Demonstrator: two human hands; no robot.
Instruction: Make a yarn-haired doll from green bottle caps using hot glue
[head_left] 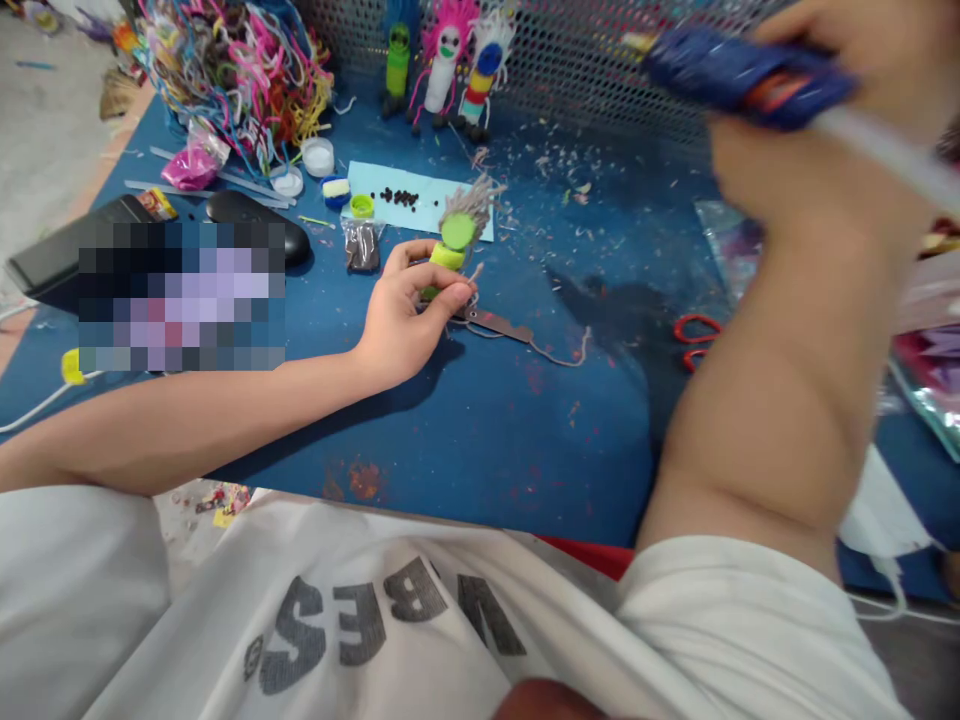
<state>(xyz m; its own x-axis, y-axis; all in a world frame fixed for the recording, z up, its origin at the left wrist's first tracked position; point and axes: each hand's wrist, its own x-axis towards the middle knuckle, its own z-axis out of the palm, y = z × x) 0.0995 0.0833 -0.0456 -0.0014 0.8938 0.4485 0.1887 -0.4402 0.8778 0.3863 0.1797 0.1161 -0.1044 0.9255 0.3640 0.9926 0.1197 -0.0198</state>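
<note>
The left hand (412, 310) pinches a small figure (457, 233) near the middle of the bench (450, 430), thumb and fingers nearly closed on it. The figure looks part-made: grey yarn hair and stacked green caps are together, but no features show on it, unlike the three dolls (435, 90) behind, which look complete. The right hand (900, 70), blurred, curls round a blue-wrapped glue gun (697, 75) raised at upper right; how tightly, I cannot tell. Pale floor (45, 110) shows at far left; then the scrap-strewn blue bench top carries a yarn heap (240, 80), black beads (397, 198) on a pale blue card (364, 178), a brown strip (495, 323) and red-handled scissors (696, 319), partly hidden. Perforated mesh (585, 60) backs it.
</note>
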